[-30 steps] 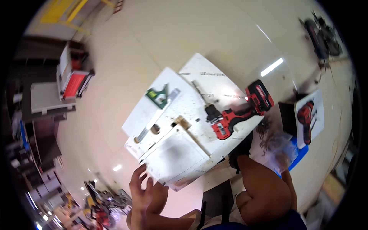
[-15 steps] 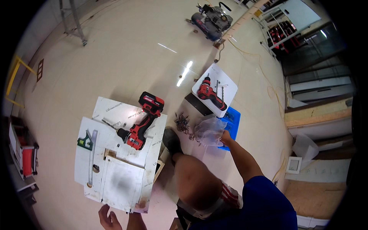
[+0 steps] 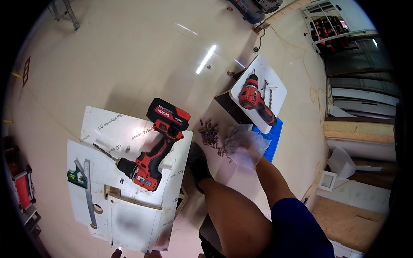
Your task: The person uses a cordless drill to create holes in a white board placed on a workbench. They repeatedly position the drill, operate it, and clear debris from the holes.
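Observation:
My right hand (image 3: pixel 251 150) is at a crumpled clear plastic bag (image 3: pixel 239 142), seen through its film, with its fingers hidden. A heap of small screws (image 3: pixel 210 134) lies on the floor beside the bag. At the lower edge, near a white board (image 3: pixel 133 221), only dark fingertips (image 3: pixel 116 253) show; they seem to be my left hand's, mostly cut off. A red and black cordless drill (image 3: pixel 157 150) with a long bit rests on the boards. Left of it are a green-headed square (image 3: pixel 78 176) and a metal ruler (image 3: pixel 89 195).
A smaller red drill (image 3: pixel 254 96) and loose bits (image 3: pixel 270 98) lie on a white-topped stool (image 3: pixel 269 75). Beneath its near edge is a blue bin (image 3: pixel 275 139). My shoe (image 3: pixel 198 165) stands between boards and screws. A machine (image 3: pixel 249 9) is far off; yellow cord (image 3: pixel 316 96) trails right.
My right hand has gone from the bag's right edge to behind or inside its film. The view has shifted closer and lower, leaving less of the hand at the lower edge visible.

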### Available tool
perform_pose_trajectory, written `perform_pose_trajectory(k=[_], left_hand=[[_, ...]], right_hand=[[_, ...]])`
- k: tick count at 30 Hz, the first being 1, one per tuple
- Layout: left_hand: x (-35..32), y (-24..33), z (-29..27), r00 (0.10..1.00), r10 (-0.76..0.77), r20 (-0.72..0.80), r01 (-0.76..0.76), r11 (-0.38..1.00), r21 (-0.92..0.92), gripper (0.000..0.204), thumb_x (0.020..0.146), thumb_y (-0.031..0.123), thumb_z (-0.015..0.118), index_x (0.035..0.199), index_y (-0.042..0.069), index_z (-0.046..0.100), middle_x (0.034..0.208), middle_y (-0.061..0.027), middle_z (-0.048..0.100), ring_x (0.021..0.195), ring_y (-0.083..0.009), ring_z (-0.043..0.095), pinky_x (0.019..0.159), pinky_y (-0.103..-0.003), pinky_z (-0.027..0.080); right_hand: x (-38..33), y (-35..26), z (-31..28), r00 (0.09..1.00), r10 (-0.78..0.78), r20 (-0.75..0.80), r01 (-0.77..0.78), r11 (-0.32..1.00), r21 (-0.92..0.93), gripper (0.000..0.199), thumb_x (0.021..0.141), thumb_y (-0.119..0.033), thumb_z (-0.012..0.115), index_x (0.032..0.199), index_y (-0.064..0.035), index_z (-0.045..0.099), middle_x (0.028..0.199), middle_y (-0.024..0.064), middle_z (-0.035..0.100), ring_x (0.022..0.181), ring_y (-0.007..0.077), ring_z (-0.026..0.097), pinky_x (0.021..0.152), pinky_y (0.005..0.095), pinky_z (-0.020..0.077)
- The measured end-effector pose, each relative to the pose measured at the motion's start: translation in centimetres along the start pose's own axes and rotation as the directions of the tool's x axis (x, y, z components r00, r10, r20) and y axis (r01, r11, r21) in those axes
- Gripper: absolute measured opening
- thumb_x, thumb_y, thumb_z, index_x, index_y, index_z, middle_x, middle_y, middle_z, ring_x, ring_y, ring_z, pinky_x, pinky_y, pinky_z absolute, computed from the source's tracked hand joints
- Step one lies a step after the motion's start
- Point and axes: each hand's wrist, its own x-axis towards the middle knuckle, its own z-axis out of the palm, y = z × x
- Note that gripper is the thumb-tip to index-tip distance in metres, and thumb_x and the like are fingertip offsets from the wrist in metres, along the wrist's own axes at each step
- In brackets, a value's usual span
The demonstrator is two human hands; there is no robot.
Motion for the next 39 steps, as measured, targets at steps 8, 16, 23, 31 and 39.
perform_pose_trajectory(k=[8,16,23,31,39], left_hand=[[-0.2,-3.2,-0.9,0.99,0.129,-0.061,-0.129,0.992,0.011,0.038,0.105,0.008,0.059,0.138,-0.009,0.051,0.135,-0.0209,0.063,0.122,-0.0277,0.061,0.101,-0.037,0.052],[2.1,-2.4,1.1,0.994,0.111,-0.007,-0.11,0.972,-0.207,0.04,0.092,0.0,0.067,0.131,-0.002,0.063,0.129,-0.0167,0.069,0.122,-0.0268,0.066,0.099,-0.04,0.055],[0.2,-1.4,-0.1,0.991,0.124,-0.051,-0.129,0.986,-0.104,0.042,0.09,0.003,0.07,0.13,-0.002,0.062,0.125,-0.0212,0.07,0.114,-0.0343,0.07,0.096,-0.043,0.058],[-0.9,2.4,-0.8,0.977,0.209,0.042,-0.202,0.97,-0.133,0.042,0.088,-0.001,0.072,0.129,-0.001,0.063,0.123,-0.0187,0.071,0.111,-0.0288,0.071,0.096,-0.038,0.056],[-0.8,6.2,5.8,0.851,0.472,0.232,-0.368,0.85,-0.377,0.047,0.09,0.002,0.079,0.133,0.001,0.062,0.122,-0.0127,0.071,0.104,-0.0201,0.075,0.082,-0.032,0.061]], right_hand=[[2.6,1.8,2.4,0.996,-0.07,0.054,0.081,0.965,-0.248,0.032,0.093,-0.012,0.065,0.121,0.0018,0.07,0.109,0.0235,0.073,0.097,0.0372,0.073,0.084,0.047,0.0595],[-2.4,2.9,1.0,0.999,-0.051,0.01,0.051,0.897,-0.439,0.032,0.092,-0.011,0.063,0.121,0.0027,0.069,0.108,0.0259,0.072,0.098,0.0393,0.072,0.085,0.0474,0.0587],[-3.7,1.2,-1.1,0.997,-0.079,-0.008,0.048,0.675,-0.736,0.032,0.092,-0.01,0.061,0.12,0.0035,0.068,0.108,0.0279,0.072,0.099,0.0411,0.072,0.085,0.0477,0.058],[-16.1,-10.4,-5.8,0.897,-0.397,0.192,0.183,-0.062,-0.981,0.016,0.087,-0.003,0.06,0.097,0.0016,0.072,0.091,0.0263,0.071,0.084,0.0302,0.072,0.076,0.0447,0.0539],[-26.3,-17.9,26.8,0.285,-0.144,0.948,0.929,0.283,-0.236,0.025,0.084,-0.01,0.084,0.105,-0.0022,0.073,0.092,0.009,0.075,0.085,0.0203,0.074,0.074,0.0327,0.0577]])
